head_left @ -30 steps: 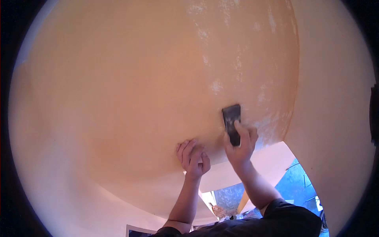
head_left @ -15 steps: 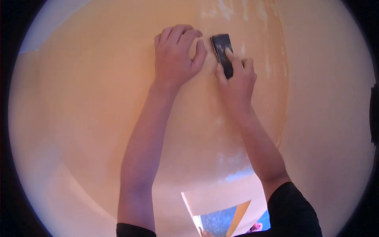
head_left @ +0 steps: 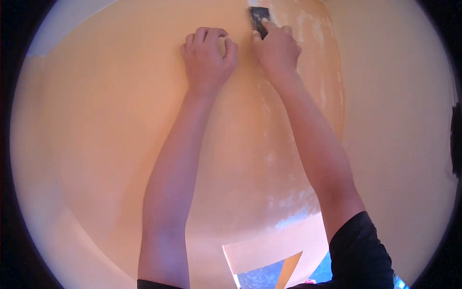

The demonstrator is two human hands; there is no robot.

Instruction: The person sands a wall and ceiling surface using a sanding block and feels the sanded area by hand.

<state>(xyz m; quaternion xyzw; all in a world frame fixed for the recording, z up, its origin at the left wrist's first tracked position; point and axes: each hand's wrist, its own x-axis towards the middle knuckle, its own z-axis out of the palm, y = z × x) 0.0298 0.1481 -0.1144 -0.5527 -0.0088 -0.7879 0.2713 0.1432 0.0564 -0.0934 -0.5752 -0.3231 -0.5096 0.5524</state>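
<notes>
My right hand (head_left: 279, 52) grips a dark, flat rectangular sanding block (head_left: 260, 16) near the top of the view, thumb laid along it. The block lies against the orange wall (head_left: 120, 120), beside whitish rubbed marks. To the left and slightly lower, my left hand (head_left: 208, 61) rests on the same wall with nothing in it. Its fingers are bent, and the thumb stands apart from them. The block's underside is hidden.
White patches (head_left: 308, 31) streak the wall at upper right, and more lie low down near my right elbow. A paler wall (head_left: 399, 120) adjoins on the right. Below is a doorway-like opening (head_left: 262, 275) with an orange edge. Something dark (head_left: 456, 139) sits at the far right.
My right hand has slid the sanding block up the wall and slightly left. The left hand appears a little further left in view, still on the wall.
</notes>
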